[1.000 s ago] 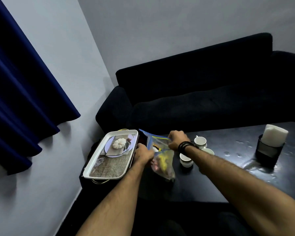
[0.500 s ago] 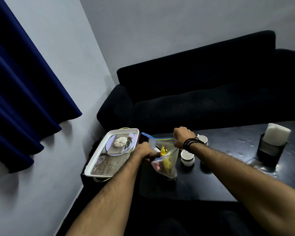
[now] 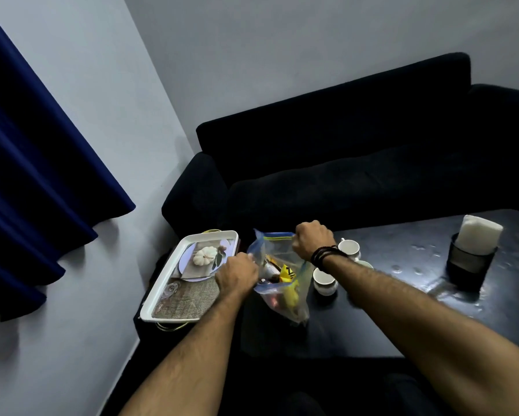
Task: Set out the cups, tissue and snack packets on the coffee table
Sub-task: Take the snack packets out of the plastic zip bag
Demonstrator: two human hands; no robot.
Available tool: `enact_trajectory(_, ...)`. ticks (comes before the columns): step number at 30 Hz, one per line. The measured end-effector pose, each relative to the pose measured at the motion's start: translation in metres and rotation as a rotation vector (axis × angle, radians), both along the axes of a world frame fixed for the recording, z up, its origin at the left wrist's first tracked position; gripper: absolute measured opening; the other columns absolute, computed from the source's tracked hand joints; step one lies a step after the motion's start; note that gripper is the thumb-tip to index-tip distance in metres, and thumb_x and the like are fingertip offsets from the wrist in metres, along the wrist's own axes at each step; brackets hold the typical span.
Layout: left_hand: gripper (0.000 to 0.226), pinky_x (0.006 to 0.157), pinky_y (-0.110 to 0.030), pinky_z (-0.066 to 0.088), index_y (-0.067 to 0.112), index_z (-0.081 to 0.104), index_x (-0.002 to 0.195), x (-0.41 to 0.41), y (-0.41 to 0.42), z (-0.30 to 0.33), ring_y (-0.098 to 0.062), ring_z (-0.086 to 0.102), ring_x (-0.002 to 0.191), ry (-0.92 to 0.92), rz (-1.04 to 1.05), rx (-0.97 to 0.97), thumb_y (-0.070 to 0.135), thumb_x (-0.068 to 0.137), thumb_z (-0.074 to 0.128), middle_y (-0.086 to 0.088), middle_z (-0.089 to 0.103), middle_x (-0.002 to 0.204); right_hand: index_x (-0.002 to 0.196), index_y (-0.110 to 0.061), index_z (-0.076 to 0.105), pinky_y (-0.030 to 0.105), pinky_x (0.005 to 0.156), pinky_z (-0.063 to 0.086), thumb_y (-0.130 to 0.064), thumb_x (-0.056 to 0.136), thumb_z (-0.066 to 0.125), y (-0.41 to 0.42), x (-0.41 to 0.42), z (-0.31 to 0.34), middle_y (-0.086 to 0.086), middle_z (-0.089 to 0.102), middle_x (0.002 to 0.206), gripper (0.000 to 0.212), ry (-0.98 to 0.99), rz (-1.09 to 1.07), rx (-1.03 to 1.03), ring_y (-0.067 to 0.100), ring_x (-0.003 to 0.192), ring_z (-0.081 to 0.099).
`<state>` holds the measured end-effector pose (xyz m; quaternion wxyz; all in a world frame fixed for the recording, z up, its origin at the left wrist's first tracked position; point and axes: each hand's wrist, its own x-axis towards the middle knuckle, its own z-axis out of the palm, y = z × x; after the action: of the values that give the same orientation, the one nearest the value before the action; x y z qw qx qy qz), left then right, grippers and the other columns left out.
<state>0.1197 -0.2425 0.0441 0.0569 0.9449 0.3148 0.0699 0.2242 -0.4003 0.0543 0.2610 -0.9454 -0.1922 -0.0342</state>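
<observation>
A clear zip bag (image 3: 294, 298) with a blue top edge stands on the dark coffee table (image 3: 402, 310), holding several snack packets (image 3: 286, 276) in yellow and red. My left hand (image 3: 237, 274) grips the bag's near rim and my right hand (image 3: 312, 240) grips its far rim, so the mouth is pulled wide. Three small white cups (image 3: 324, 280) sit just right of the bag, partly hidden by my right forearm. A white tissue roll (image 3: 478, 237) stands in a black holder (image 3: 469, 261) at the table's right.
A white rectangular tray (image 3: 165, 291) with a printed picture rests on a low stand left of the table. A dark sofa (image 3: 357, 175) runs behind the table. A blue curtain (image 3: 36, 175) hangs along the left wall.
Both hands have drawn the bag's rims further apart, so its mouth is wider and the packets inside show more. The bag stays at the same spot.
</observation>
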Motion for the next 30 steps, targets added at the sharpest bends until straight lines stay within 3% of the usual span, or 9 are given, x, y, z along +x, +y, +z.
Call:
enact_trajectory(3,0.038,0.069,-0.031,0.046,0.011,0.066,0.102,-0.009,0.021,-0.004,-0.024,0.057,0.079,0.000,0.114,-0.046,0.037,0.096,0.039,-0.009,0.063,0.090,0.096,-0.011,0.071,0.037,0.081,0.053,-0.024,0.078,0.057,-0.015,0.013,-0.001,0.018,0.067,0.107,0.026,0.103,-0.180,0.034,0.039,0.100,0.066)
enact_trajectory(8,0.043,0.070,-0.032,0.042,0.009,0.066,0.105,-0.008,0.028,-0.003,-0.030,0.062,0.090,-0.073,0.110,-0.115,0.040,0.094,0.038,-0.014,0.066,0.100,0.095,-0.013,0.070,0.035,0.078,0.051,-0.025,0.080,0.056,-0.002,0.003,0.001,0.015,0.069,0.103,0.024,0.075,-0.133,0.029,0.037,0.098,0.066)
enact_trajectory(11,0.047,0.071,-0.033,0.051,0.009,0.067,0.096,-0.005,0.019,-0.001,-0.028,0.062,0.081,-0.086,0.021,-0.189,0.045,0.095,0.037,-0.012,0.066,0.092,0.102,-0.014,0.061,0.035,0.077,0.050,-0.017,0.076,0.061,0.006,-0.007,0.005,0.009,0.063,0.106,0.026,-0.111,0.011,0.051,0.032,0.101,0.060)
enact_trajectory(15,0.040,0.064,-0.031,0.041,0.015,0.064,0.083,-0.002,0.008,0.003,-0.032,0.062,0.085,-0.138,-0.083,-0.237,0.046,0.092,0.040,-0.013,0.066,0.092,0.096,-0.010,0.063,0.034,0.074,0.048,-0.004,0.076,0.055,0.025,-0.022,0.014,0.009,0.059,0.101,0.022,-0.456,0.328,0.049,0.028,0.094,0.056)
enact_trajectory(18,0.039,0.063,-0.032,0.042,0.018,0.049,0.064,-0.002,0.002,0.000,-0.031,0.063,0.082,-0.176,-0.168,-0.324,0.044,0.093,0.045,-0.015,0.067,0.086,0.086,-0.012,0.069,0.032,0.065,0.045,-0.016,0.084,0.058,0.039,-0.030,0.009,0.011,0.067,0.097,0.012,-0.226,0.414,-0.128,0.032,0.091,0.065)
enact_trajectory(21,0.049,0.065,-0.033,0.045,0.016,0.050,0.062,-0.005,-0.005,-0.004,-0.028,0.063,0.077,-0.224,-0.185,-0.450,0.053,0.093,0.043,-0.012,0.067,0.077,0.107,-0.009,0.068,0.035,0.083,0.052,-0.029,0.085,0.062,0.041,-0.026,-0.008,0.018,0.067,0.115,0.030,0.115,0.398,-0.434,0.034,0.107,0.065)
enact_trajectory(24,0.068,0.073,-0.035,0.048,0.013,0.060,0.064,-0.009,-0.006,-0.011,-0.026,0.066,0.079,-0.298,-0.056,-0.638,0.067,0.092,0.031,-0.010,0.071,0.079,0.126,-0.007,0.056,0.039,0.096,0.049,-0.036,0.086,0.063,0.041,-0.021,-0.022,0.018,0.059,0.131,0.050,0.251,0.364,-0.472,0.034,0.119,0.058)
enact_trajectory(27,0.074,0.089,-0.040,0.051,0.009,0.071,0.095,-0.009,0.002,-0.030,-0.035,0.067,0.097,-0.357,0.120,-0.806,0.064,0.096,0.022,-0.020,0.071,0.105,0.139,-0.008,0.041,0.044,0.105,0.042,-0.033,0.092,0.056,0.047,-0.016,-0.030,0.021,0.049,0.142,0.055,0.307,0.335,-0.416,0.036,0.129,0.050)
enact_trajectory(30,0.073,0.086,-0.042,0.053,0.004,0.053,0.132,-0.016,0.005,-0.062,-0.035,0.067,0.089,-0.223,0.256,-0.986,0.060,0.098,0.020,-0.023,0.061,0.126,0.150,-0.016,0.030,0.043,0.114,0.032,-0.029,0.099,0.045,0.053,-0.010,-0.043,0.018,0.035,0.153,0.054,0.347,0.349,-0.404,0.034,0.138,0.039)
